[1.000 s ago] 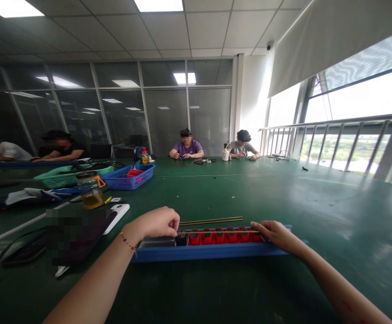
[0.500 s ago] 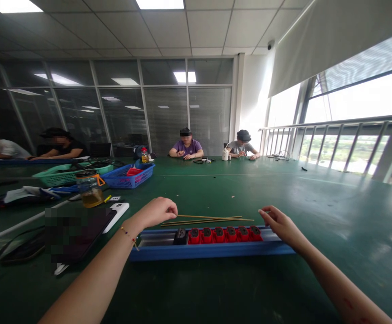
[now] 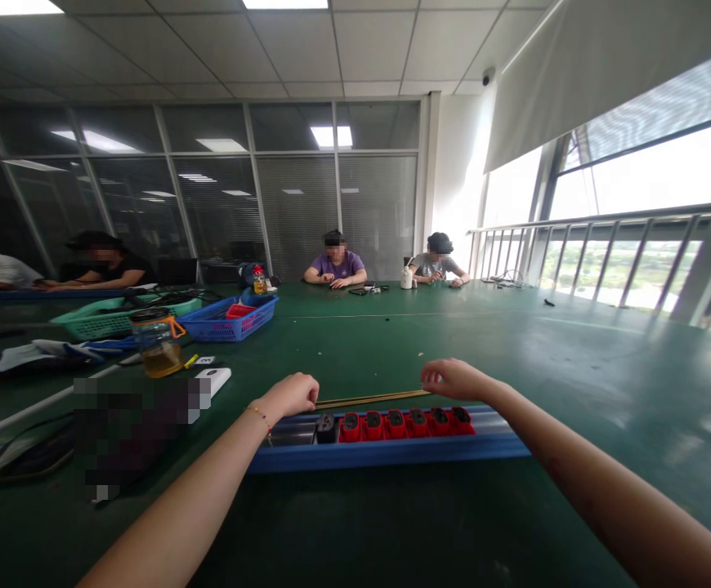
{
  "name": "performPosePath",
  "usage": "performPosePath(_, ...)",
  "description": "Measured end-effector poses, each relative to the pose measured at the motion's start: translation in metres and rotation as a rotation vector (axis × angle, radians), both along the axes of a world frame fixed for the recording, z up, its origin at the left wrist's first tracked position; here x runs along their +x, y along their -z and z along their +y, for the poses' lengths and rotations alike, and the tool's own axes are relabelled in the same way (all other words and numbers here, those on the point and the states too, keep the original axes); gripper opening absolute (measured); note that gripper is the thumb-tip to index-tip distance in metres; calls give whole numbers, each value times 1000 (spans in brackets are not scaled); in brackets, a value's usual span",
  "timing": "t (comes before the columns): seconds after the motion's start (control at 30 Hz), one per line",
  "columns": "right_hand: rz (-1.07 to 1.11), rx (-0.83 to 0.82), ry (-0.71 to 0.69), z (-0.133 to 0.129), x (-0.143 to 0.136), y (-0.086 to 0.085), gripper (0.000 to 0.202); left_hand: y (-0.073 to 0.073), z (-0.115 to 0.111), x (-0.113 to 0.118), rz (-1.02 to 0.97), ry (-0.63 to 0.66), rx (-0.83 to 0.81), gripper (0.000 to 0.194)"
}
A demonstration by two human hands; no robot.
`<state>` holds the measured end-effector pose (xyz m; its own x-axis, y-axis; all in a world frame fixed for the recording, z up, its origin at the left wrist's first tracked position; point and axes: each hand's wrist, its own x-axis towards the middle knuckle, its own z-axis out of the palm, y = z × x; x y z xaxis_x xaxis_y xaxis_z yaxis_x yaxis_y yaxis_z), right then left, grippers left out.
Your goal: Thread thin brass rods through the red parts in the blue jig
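Several thin wooden sticks (image 3: 371,398) lie close together on the far side of a long blue tray (image 3: 392,453). My left hand (image 3: 297,394) is closed around their left end, with its fingertips turned away from view. At the right end, my right hand (image 3: 453,377) reaches over the tray with curled fingers at the stick tips; its grip is partly hidden. Inside the tray stand a row of red blocks with dark tops (image 3: 395,425) and one black block (image 3: 327,428) to their left.
To the left are a blue basket (image 3: 230,320), a green basket (image 3: 101,322), a jar of amber liquid (image 3: 159,347) and a blurred-out dark item with a white edge (image 3: 216,380). Across the green table (image 3: 355,523) sit several people, including one in purple (image 3: 338,265).
Both hands have moved to the ends of the sticks, my right hand going left and my left hand slightly down. The sticks, crossed before, now run nearly together.
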<state>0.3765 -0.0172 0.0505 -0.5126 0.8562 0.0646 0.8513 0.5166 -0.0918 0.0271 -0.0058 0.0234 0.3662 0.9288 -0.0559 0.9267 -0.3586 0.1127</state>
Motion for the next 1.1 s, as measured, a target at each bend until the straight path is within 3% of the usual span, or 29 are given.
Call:
performPosePath(0.1, -116, -44, -27, 23, -18, 6, 37, 0, 3, -1, 30, 2, 23, 10)
performPosePath(0.2, -228, -95, -45, 38, -33, 15, 44, -2, 7, -5, 64, 17, 31, 26)
performPosePath(0.3, -304, -106, -50, 43, -44, 22, 42, -2, 11, -6, 88, 52, -4, 33)
performPosePath(0.47, -319, -106, -64, 45, -48, 28, 33, 3, 16, 0, 87, 56, -38, 25)
performPosePath(0.73, -51, -87, -55, 38, -18, 15, 19, 3, 7, -5, -106, 14, -27, 16)
performPosePath(0.93, 229, 12, 52, 13, 11, -2, 28, -16, -18, 0, -606, 16, 84, 23)
performPosePath(1.1, 470, -11, 89, -26, 20, -4, 18, -30, -48, 18, -699, 33, 12, 36)
